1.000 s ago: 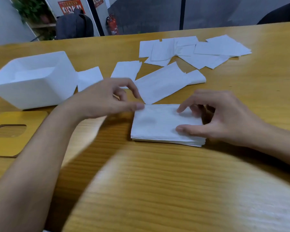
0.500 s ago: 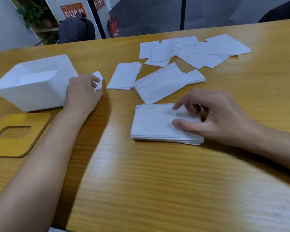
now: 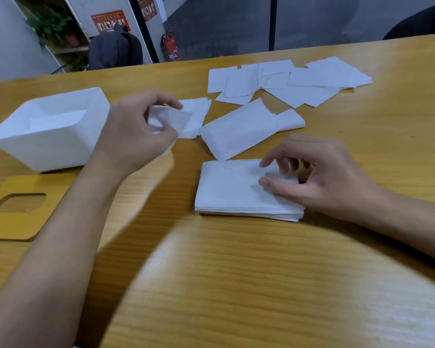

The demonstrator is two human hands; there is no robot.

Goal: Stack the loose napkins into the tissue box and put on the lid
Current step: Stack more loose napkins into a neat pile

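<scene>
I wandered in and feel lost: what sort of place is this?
Probably an office or meeting room: a long wooden table, a red fire extinguisher standing by the wall behind it, and a printed notice posted on the pillar above a backpack.

Box [image 3: 50, 136] left of stack [image 3: 236, 192]; lid [image 3: 23, 217] before box.

1. This looks like an office or meeting room, not a home.
2. A long wood-grain table [image 3: 236, 285] fills most of the view.
3. Beyond it, a red fire extinguisher [image 3: 170, 47] stands by a white pillar [image 3: 86, 11] that carries a red printed notice [image 3: 110, 21].
4. A dark backpack [image 3: 114, 49] sits nearby, beside green plants [image 3: 52, 26] on a shelf [image 3: 70, 50].
5. Plain grey panels [image 3: 224, 23] line the back.
</scene>
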